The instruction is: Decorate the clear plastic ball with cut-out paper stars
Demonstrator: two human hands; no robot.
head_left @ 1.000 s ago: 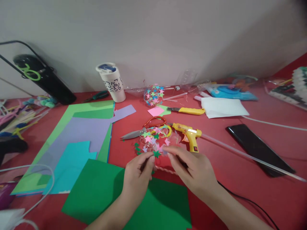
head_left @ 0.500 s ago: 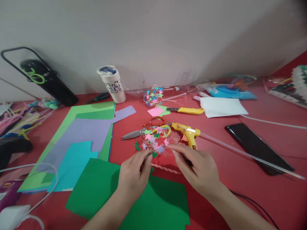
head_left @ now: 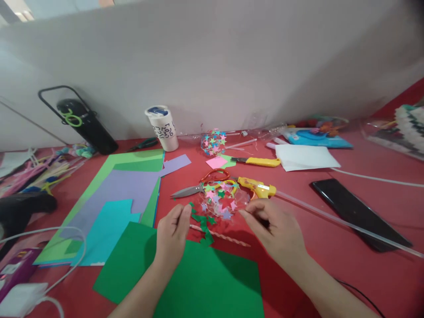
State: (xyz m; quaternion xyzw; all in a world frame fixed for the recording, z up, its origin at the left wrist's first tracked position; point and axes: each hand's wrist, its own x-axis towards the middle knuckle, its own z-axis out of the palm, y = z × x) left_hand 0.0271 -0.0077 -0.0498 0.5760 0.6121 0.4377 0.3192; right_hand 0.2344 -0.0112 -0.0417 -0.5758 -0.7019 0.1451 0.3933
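Note:
Between my hands sits a clear, rounded piece dotted with pink, lilac and green paper stars (head_left: 226,215). My left hand (head_left: 172,232) is closed in a pinch just left of it, beside small green paper stars and scraps (head_left: 207,238); whatever it pinches is hidden. At the clear piece's right edge, my right hand (head_left: 278,234) also has thumb and forefinger together, with the thing between them too small to make out. A pink spiral-striped stick (head_left: 228,239) lies in front, above a dark green sheet (head_left: 212,282). Scissors (head_left: 187,191) with orange handles lie behind the clear piece.
A yellow glue gun (head_left: 260,187) with a long glue stick lies right of centre, near a black phone (head_left: 357,214). Behind are a yellow cutter (head_left: 263,162), a starred ball (head_left: 213,142) and a white tumbler (head_left: 163,128). Coloured sheets (head_left: 132,190) and a black bottle (head_left: 88,126) are leftward.
My left hand has drawn away leftward from the starred clear piece, uncovering green scraps and more of the striped stick. My right hand stays near the piece's right edge. The view has tilted slightly up.

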